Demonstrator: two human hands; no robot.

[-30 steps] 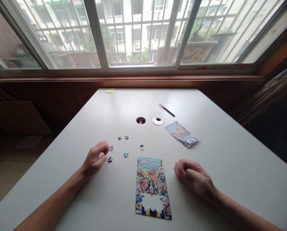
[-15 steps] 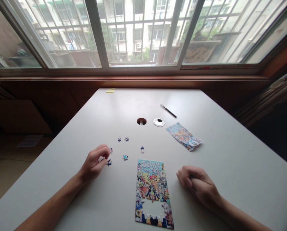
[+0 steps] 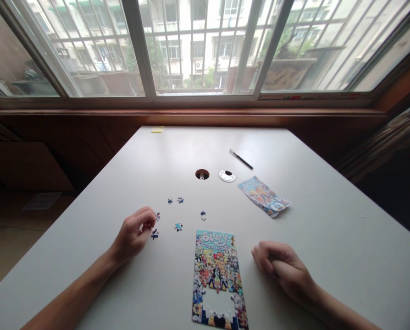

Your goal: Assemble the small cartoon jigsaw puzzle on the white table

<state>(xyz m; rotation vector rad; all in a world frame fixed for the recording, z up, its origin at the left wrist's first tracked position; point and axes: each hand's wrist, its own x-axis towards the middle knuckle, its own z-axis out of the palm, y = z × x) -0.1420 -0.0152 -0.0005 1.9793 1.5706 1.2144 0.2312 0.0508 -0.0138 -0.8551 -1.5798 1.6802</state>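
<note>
My left hand rests on the table with its fingers curled in toward the thumb; whatever may be between the fingertips is hidden. Right beside those fingertips lie a puzzle piece and a dark blue one. Further right is a light blue piece. A partly filled jigsaw puzzle of crowded cartoon figures lies in front of me, with a white gap in its lower part. To the right of it, my right hand is closed in a fist on the table, nothing visible in it.
Several more pieces lie loose, among them a blue and white piece and a dark piece. Beyond the puzzle are a printed picture sheet, a pen, a round silver cover and a hole in the table.
Both hands keep nearly the same pose and place. The table things appear slightly lower in the view; no piece has visibly been moved.
</note>
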